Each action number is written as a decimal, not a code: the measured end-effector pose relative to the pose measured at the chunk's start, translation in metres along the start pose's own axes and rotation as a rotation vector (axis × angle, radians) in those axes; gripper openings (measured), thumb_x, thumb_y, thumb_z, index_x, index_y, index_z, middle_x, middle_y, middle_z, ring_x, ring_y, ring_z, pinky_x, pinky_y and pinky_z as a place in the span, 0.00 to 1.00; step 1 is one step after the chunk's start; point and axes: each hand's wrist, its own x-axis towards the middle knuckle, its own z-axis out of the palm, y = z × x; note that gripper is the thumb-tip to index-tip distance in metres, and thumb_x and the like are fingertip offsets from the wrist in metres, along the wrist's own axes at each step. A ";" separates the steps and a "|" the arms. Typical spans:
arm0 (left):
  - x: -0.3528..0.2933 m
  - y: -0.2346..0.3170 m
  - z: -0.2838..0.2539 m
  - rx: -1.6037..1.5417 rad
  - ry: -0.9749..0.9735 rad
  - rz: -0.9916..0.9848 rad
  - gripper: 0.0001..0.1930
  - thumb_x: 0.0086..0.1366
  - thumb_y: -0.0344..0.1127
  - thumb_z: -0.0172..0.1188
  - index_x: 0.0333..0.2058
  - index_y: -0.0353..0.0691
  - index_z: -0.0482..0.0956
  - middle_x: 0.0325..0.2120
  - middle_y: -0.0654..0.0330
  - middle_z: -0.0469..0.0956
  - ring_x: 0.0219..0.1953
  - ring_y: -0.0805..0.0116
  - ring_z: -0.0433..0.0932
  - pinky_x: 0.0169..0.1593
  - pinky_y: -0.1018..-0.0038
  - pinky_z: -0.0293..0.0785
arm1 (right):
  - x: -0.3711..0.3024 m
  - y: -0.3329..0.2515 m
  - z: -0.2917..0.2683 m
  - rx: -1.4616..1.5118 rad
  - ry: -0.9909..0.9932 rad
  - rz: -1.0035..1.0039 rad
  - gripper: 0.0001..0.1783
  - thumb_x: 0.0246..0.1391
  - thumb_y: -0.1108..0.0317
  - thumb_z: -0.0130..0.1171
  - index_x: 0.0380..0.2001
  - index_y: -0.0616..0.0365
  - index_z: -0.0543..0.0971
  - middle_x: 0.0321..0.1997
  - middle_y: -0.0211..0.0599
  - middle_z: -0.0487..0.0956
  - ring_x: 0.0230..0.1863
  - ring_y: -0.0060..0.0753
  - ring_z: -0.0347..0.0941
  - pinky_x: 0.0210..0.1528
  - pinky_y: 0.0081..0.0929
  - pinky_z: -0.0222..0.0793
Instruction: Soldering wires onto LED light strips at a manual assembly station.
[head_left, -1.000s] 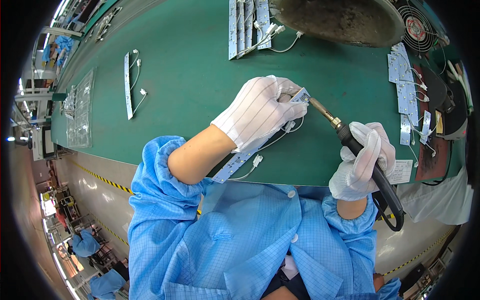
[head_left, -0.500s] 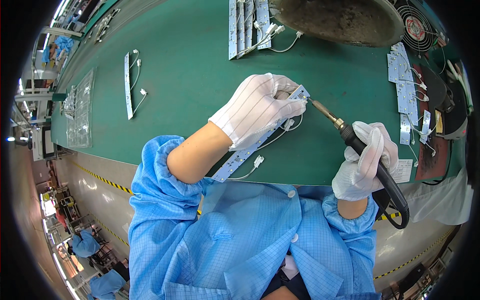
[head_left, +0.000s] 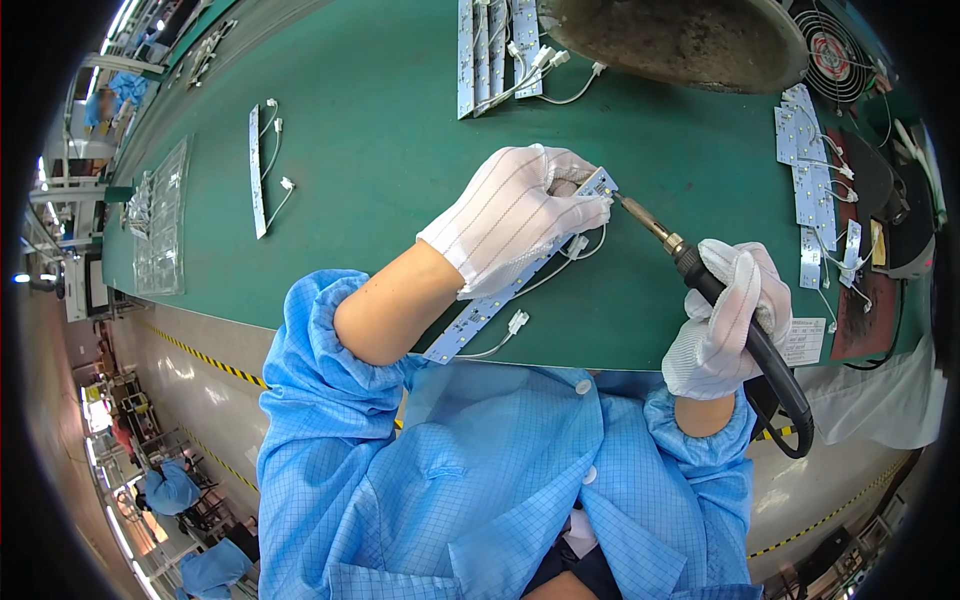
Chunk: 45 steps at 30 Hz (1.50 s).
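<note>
My left hand [head_left: 520, 215], in a white striped glove, is closed round the upper part of a long LED strip board [head_left: 478, 318]. The board slants across the near edge of the bench, with its far end poking out past my thumb and fingers. White wires with small plugs hang off it; one plug [head_left: 517, 322] lies by its lower end. In my gloved right hand [head_left: 728, 320] is a black-handled soldering iron [head_left: 690, 262], gripped like a pen. Its metal tip meets or nearly meets the board's far end; contact is too fine to make out.
On the green bench mat [head_left: 380, 130], another wired LED strip [head_left: 256, 170] lies left, near a clear plastic tray [head_left: 160, 225]. More strips [head_left: 480, 60] rest at the back, beside a dark round-edged lamp or hood [head_left: 680, 40]. Several boards [head_left: 812, 180] and a fan [head_left: 830, 55] stand right.
My right hand and the soldering iron have shifted very slightly left and up. The left hand and the LED strip board stay almost in place.
</note>
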 end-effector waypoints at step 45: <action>-0.050 -0.082 -0.178 0.864 1.093 -0.097 0.17 0.65 0.47 0.55 0.45 0.42 0.80 0.46 0.52 0.78 0.50 0.50 0.75 0.54 0.60 0.71 | -0.015 0.008 0.012 0.176 0.169 0.313 0.12 0.59 0.76 0.51 0.46 0.68 0.72 0.35 0.40 0.76 0.24 0.25 0.69 0.22 0.18 0.63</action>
